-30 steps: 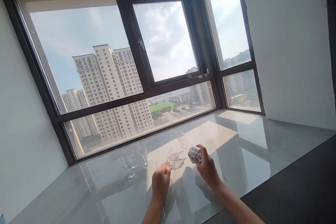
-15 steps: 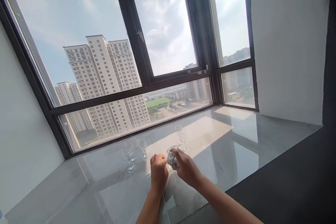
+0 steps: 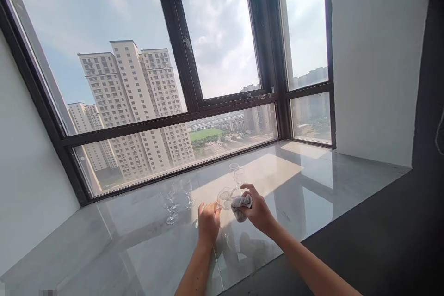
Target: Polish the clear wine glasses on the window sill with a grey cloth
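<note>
My left hand (image 3: 208, 222) is closed on the stem of a clear wine glass (image 3: 225, 198), which it holds tilted above the glossy window sill (image 3: 312, 189). My right hand (image 3: 257, 212) grips a small grey cloth (image 3: 240, 204) bunched against the glass's bowl. Both hands hover just above the sill's middle.
Two more wine glasses (image 3: 238, 177) stand just behind the hands, and a few others (image 3: 172, 201) stand to the left near the window. A dark-framed window (image 3: 194, 101) runs along the back. White walls close both sides. The sill's dark front edge (image 3: 364, 240) runs along the right.
The cloth went from beside the glass onto it between my two hands, then drew back to the right of the bowl. The camera view has shifted slightly.
</note>
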The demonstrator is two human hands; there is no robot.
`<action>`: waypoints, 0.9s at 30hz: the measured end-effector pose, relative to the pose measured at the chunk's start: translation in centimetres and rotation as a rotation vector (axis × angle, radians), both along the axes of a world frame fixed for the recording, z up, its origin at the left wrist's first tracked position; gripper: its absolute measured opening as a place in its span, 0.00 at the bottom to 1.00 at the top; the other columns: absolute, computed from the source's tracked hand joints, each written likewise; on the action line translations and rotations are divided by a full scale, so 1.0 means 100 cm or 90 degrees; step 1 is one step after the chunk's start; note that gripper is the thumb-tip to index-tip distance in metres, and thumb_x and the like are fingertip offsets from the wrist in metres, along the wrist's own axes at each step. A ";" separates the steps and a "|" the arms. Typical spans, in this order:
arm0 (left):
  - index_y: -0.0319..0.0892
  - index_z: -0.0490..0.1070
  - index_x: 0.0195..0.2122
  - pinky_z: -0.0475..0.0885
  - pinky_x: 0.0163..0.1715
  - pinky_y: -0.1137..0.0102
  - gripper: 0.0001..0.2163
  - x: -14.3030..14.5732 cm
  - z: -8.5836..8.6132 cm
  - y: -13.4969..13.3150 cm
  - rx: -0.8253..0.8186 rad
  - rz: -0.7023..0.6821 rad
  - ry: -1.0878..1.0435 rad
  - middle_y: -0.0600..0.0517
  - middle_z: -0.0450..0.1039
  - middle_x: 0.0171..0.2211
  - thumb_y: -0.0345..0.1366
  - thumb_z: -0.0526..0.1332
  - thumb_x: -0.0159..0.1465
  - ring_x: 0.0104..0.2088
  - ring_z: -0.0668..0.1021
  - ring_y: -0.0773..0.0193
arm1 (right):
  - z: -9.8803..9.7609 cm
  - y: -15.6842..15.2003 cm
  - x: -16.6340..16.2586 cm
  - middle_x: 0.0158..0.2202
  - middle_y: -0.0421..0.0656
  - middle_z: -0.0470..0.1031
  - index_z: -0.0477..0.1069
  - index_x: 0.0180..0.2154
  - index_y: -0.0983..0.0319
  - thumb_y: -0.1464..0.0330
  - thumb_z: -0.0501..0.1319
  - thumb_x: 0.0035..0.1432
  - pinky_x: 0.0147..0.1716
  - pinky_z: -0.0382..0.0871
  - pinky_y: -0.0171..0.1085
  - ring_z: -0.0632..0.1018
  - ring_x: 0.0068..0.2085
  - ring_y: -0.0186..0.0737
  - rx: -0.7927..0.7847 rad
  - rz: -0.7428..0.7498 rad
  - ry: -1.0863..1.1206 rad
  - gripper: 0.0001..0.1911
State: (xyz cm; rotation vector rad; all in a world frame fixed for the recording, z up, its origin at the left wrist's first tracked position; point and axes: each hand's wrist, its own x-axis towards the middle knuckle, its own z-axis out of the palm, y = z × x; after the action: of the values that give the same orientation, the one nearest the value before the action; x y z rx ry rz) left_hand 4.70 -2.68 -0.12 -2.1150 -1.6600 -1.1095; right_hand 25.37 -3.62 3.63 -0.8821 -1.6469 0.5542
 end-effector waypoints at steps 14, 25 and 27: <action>0.46 0.77 0.32 0.66 0.44 0.64 0.11 0.004 0.010 -0.011 -0.083 -0.104 0.023 0.51 0.74 0.30 0.28 0.55 0.63 0.38 0.73 0.59 | 0.014 0.009 0.017 0.23 0.30 0.64 0.60 0.45 0.57 0.79 0.55 0.38 0.25 0.53 0.30 0.64 0.25 0.32 -0.028 0.022 -0.135 0.28; 0.42 0.73 0.33 0.70 0.38 0.68 0.11 0.016 -0.006 -0.012 -0.271 -0.287 -0.206 0.50 0.74 0.32 0.36 0.51 0.66 0.35 0.74 0.63 | 0.009 0.012 0.037 0.28 0.34 0.65 0.61 0.47 0.59 0.63 0.68 0.45 0.23 0.63 0.33 0.67 0.25 0.33 -0.121 -0.003 0.284 0.27; 0.43 0.73 0.35 0.70 0.41 0.67 0.13 0.017 -0.004 -0.013 -0.267 -0.295 -0.191 0.48 0.74 0.35 0.39 0.50 0.68 0.38 0.74 0.61 | 0.004 0.020 0.049 0.29 0.36 0.67 0.62 0.47 0.60 0.60 0.68 0.45 0.24 0.65 0.35 0.69 0.26 0.35 -0.095 -0.133 0.317 0.28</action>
State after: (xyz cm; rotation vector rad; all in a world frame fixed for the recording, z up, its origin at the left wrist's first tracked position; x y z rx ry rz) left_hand 6.43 -4.02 -0.54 -2.8267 -1.6902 -1.3562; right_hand 30.24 -1.65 4.01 -0.9225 -1.0611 0.6930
